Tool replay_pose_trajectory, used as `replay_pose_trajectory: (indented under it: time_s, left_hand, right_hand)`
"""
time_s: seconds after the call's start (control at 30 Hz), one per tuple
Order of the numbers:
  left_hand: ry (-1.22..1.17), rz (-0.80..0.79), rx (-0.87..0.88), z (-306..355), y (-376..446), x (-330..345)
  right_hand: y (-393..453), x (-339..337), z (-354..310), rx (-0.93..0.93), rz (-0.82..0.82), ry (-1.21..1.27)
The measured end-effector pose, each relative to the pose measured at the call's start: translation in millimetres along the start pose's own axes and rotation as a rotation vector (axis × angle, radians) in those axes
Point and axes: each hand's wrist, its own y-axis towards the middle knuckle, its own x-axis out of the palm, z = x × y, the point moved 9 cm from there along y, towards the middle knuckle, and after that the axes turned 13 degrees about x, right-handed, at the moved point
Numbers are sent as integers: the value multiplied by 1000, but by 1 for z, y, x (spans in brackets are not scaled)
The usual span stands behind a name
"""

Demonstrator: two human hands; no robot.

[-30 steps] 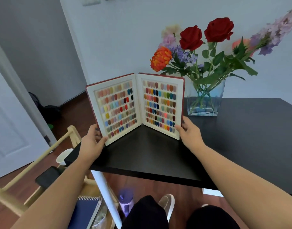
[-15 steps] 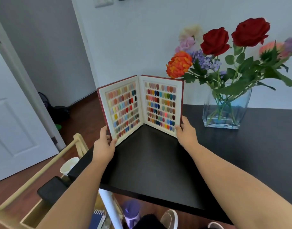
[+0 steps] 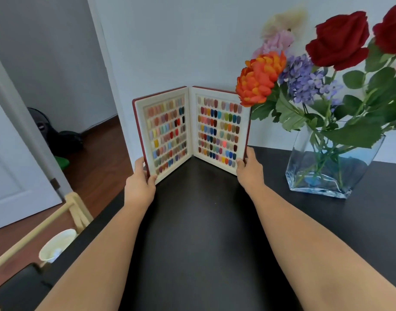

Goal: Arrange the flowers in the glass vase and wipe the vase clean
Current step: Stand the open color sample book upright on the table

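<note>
A rectangular glass vase (image 3: 327, 173) with water stands on the black table (image 3: 203, 232) at the right. It holds red roses (image 3: 339, 41), an orange bloom (image 3: 258, 79), purple and pink flowers and green leaves. To its left a red colour-swatch book (image 3: 192, 129) stands open and upright at the table's far edge. My left hand (image 3: 139, 182) grips the book's lower left cover. My right hand (image 3: 248, 168) grips its lower right cover, about a hand's width left of the vase.
A white wall rises just behind the table. Left of the table are a white door (image 3: 11, 167), wooden floor, a light wooden frame (image 3: 46, 223), a white paper cup (image 3: 58, 245) and a dark flat object (image 3: 17, 288).
Both hands have pushed the open book away from me toward the table's far edge. The view has shifted, so the vase and flowers now sit further right and closer.
</note>
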Motion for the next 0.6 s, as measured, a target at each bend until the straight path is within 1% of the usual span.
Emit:
replay_pose_trajectory:
  time_s: [0.2,0.33,0.6]
  left_hand:
    - [13,-6,1,1,31,24]
    - [2,-8,-27,-2,45,36]
    - [-48,-31,-14,10,67,65]
  right_hand:
    - [45,4,3,0,23,-28]
    - [68,-7,7,-15,51,-46]
    - [92,-17,10,-16,121,-61]
